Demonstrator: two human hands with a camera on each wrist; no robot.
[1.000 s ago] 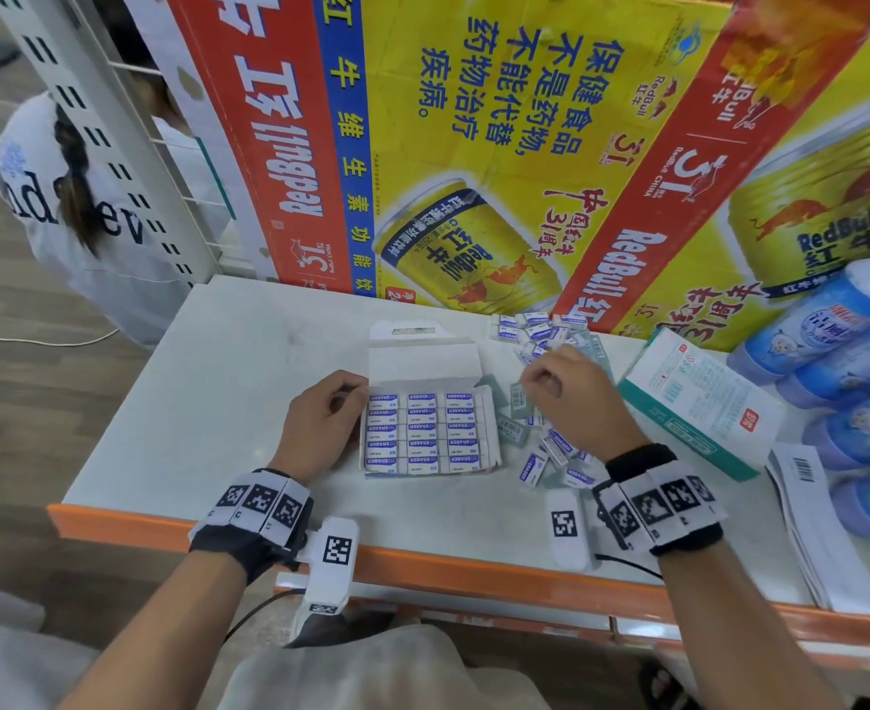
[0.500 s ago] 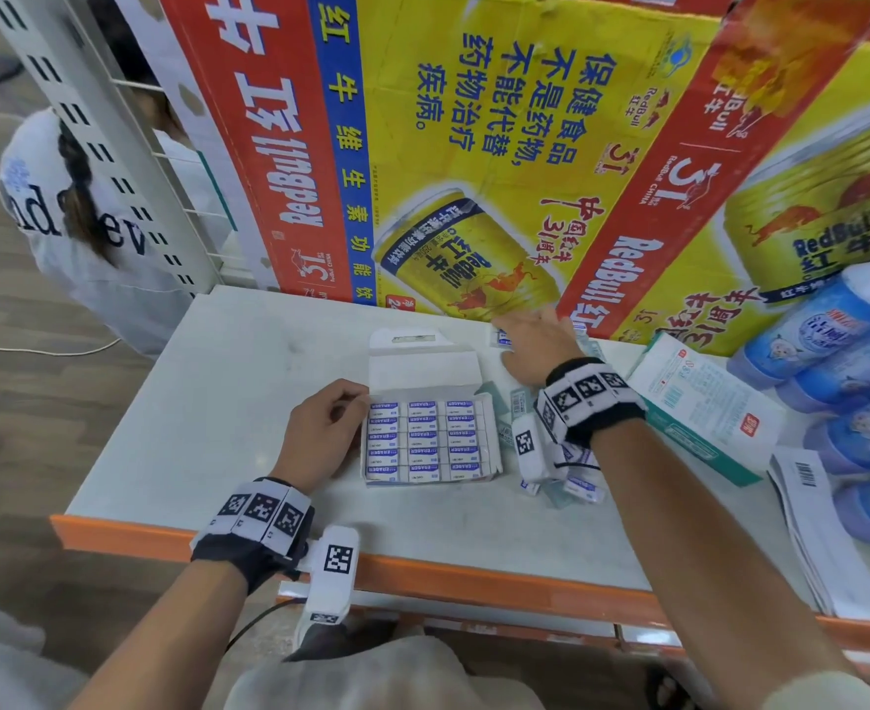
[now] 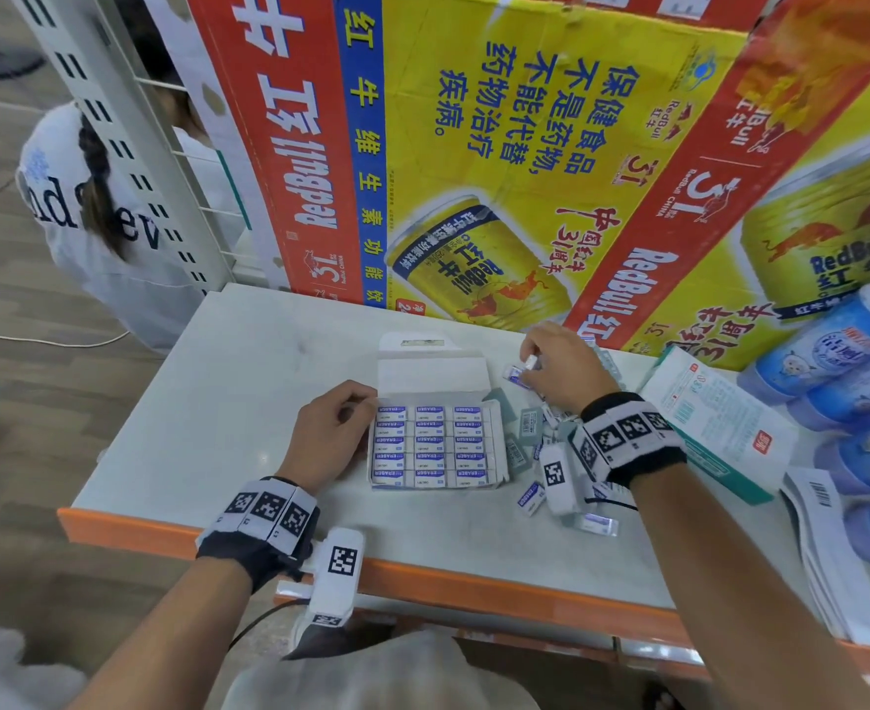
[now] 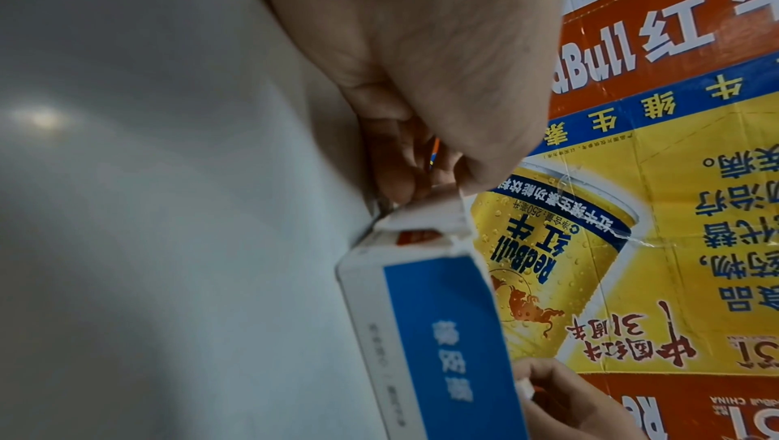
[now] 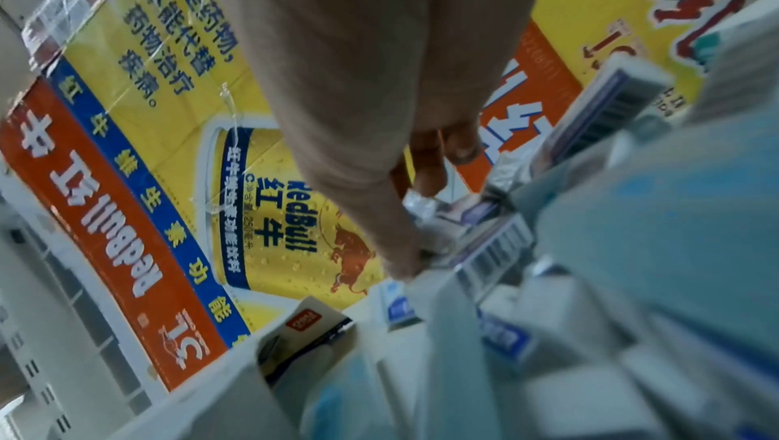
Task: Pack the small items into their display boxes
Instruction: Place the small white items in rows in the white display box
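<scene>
An open white display box (image 3: 497,443) lies mid-table, its lid (image 3: 433,371) folded back, filled with rows of blue-and-white erasers (image 3: 430,445). My left hand (image 3: 366,402) grips the box's far left corner; in the left wrist view my left hand (image 4: 421,194) has thumb and curled fingers pinching the corner flap above the blue side of the box (image 4: 442,330). My right hand (image 3: 530,363) is behind and right of the lid and pinches one eraser (image 3: 515,374). Loose erasers (image 3: 531,497) lie scattered right of the box. In the right wrist view my right hand (image 5: 421,237) is blurred among them.
Red Bull cartons (image 3: 474,171) wall off the back of the table. A teal-and-white carton (image 3: 704,422), blue bottles (image 3: 843,361) and barcoded sheets (image 3: 822,530) crowd the right side. The table has an orange front edge (image 3: 474,581). A person in a white shirt (image 3: 89,222) crouches beyond a shelf post at left.
My right hand left the erasers beside the box, reached to the back pile, and now holds one eraser there. The left hand stayed on the box's corner.
</scene>
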